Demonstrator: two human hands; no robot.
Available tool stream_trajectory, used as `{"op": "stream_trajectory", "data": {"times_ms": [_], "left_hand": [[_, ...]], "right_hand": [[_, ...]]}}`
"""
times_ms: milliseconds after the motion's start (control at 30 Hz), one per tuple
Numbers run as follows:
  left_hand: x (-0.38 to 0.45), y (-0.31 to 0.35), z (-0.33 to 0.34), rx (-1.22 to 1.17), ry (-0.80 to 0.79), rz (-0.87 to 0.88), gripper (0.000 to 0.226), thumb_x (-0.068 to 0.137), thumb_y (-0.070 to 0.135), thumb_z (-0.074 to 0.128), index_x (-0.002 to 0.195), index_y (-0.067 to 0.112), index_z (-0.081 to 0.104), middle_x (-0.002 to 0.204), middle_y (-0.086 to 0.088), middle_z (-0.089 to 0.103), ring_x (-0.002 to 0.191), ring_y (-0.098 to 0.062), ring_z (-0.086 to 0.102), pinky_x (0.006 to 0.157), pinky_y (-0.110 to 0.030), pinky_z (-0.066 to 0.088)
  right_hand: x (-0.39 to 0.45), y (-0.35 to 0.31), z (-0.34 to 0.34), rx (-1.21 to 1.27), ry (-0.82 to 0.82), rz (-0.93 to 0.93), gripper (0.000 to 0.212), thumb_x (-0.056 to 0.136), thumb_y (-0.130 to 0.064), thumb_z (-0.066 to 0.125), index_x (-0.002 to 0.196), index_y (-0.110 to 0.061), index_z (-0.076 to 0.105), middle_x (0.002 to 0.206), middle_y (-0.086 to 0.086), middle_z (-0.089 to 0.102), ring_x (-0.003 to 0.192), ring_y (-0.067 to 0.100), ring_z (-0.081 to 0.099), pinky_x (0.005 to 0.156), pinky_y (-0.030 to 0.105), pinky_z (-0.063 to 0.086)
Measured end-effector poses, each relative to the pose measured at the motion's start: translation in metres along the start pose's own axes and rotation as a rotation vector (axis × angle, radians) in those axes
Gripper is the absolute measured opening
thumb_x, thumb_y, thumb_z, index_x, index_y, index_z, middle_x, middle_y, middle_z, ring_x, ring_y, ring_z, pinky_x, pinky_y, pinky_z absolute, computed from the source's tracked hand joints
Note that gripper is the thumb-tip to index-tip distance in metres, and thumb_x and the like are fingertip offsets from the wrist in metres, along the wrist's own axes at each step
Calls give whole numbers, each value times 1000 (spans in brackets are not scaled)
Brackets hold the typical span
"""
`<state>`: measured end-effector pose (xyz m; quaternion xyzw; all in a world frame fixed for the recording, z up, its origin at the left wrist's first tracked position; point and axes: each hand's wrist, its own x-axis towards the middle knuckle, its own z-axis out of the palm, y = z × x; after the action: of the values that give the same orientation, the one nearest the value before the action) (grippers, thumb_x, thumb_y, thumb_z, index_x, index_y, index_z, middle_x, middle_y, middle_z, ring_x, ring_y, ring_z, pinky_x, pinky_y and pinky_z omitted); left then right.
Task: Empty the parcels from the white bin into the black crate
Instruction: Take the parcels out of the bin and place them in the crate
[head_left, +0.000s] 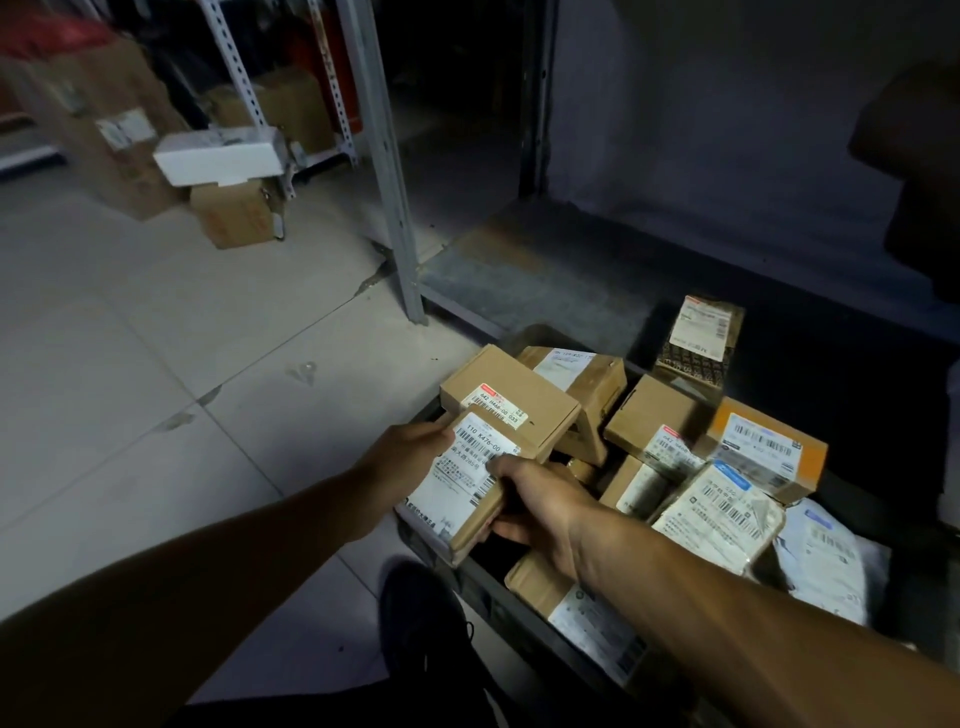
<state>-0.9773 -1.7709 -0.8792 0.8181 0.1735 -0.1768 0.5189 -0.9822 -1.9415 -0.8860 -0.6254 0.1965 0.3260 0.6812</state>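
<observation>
Now both hands sit on one labelled parcel (470, 486) at the near-left corner of the black crate (470, 584), probably setting it down onto the pile or shifting it to make room. Left hand (415, 441) holds the parcel's far-left edge, fingers mostly hidden behind the box, so their curl can't be told for sure. Right hand (540, 504) grips the right long side: thumb on top over the label, fingers (506, 530) curled under the lower edge. Parcel sits tilted, its near end overhanging the crate's left rim, far end resting against a brown box (511, 397) lying along the left edge. Two-hand hold likely because the pile is uneven and the box would slide off the rim otherwise. Crate looks nearly full: an orange box (769, 447) toward the right edge, a grey mailer bag (826, 561) at the near-right, a dark patterned packet (698, 338) leaning at the far edge. White bin not in view, so what remains in it can't be judged. Metal shelf rack (387, 171) stands behind the crate on the tiled floor (130, 389)
</observation>
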Motion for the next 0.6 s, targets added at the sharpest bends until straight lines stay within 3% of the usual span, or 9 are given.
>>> {"op": "stream_trajectory", "data": {"times_ms": [67, 200, 400, 600], "left_hand": [[5, -1, 3, 9, 18, 3, 25, 107, 29, 47, 106, 16, 68, 88, 0, 72, 69, -12, 69, 53, -17, 48], [13, -7, 2, 38, 30, 6, 31, 106, 32, 46, 114, 14, 70, 101, -9, 75, 88, -28, 73, 73, -32, 52], [15, -8, -1, 45, 27, 29, 29, 107, 31, 44, 113, 14, 67, 101, -8, 74, 81, -22, 72, 59, -23, 48], [12, -6, 0, 116, 27, 63, 28, 107, 33, 44, 112, 17, 66, 99, -4, 74, 83, -21, 72, 65, -26, 53]], "right_hand": [[5, 1, -1, 12, 8, 3, 6, 99, -22, 62, 105, -19, 63, 68, -6, 76, 59, 7, 73, 54, 24, 55], [17, 2, -1, 25, 23, 22, 12, 96, -24, 68, 107, -19, 66, 72, -7, 77, 63, 4, 74, 63, 26, 56], [24, 3, 2, 30, 38, 21, 12, 94, -24, 71, 105, -19, 67, 73, -8, 77, 63, 3, 73, 68, 28, 57], [20, -3, -1, -4, 76, 24, 9, 94, -22, 70, 102, -18, 67, 74, -6, 78, 69, 8, 74, 68, 29, 56]]}}
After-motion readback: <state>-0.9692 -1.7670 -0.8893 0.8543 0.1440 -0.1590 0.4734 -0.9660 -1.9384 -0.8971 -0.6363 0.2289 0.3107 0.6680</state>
